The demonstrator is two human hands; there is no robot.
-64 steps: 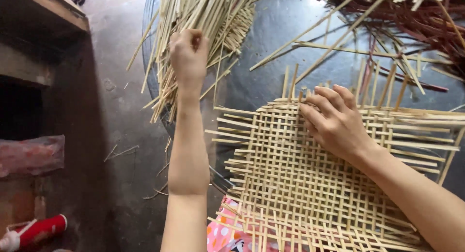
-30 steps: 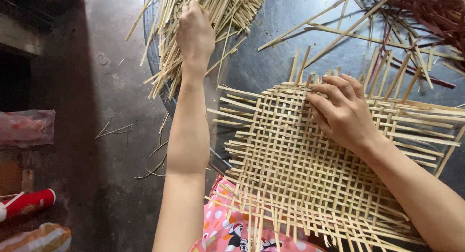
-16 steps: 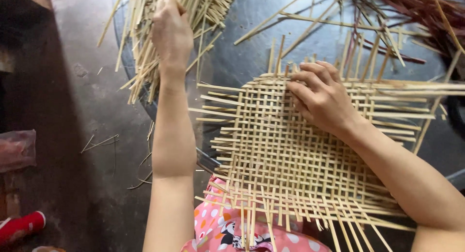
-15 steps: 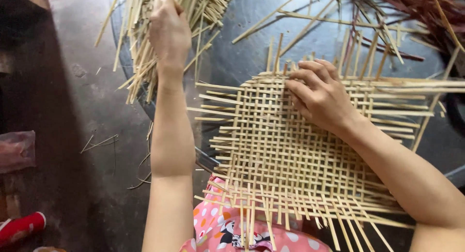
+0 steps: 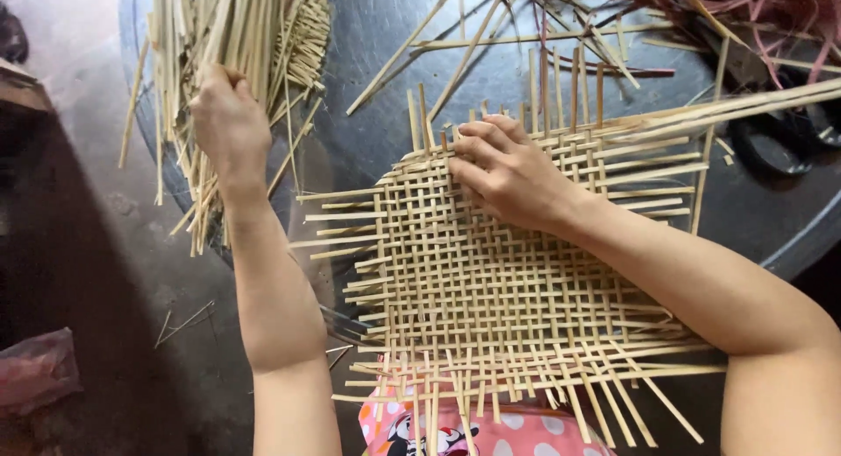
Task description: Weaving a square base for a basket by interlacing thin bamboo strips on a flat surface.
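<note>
Still reaching forward, the left hand (image 5: 229, 123) is gripping strips in the loose pale bamboo-strip bundle (image 5: 236, 62), while the right hand (image 5: 508, 171) keeps pressing flat, fingers together, on the square woven bamboo mat (image 5: 491, 289) lying over the dark round table (image 5: 377, 114).

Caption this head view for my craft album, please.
Left hand grips loose bamboo strips; right hand presses woven mat.

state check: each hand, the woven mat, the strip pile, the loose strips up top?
left hand: closed on strips in the pile
right hand: flat, fingers pressing the mat's far edge
woven mat: partly woven, loose strip ends sticking out on all sides
strip pile: heaped, unwoven
loose strips: scattered on the dark round surface
</note>
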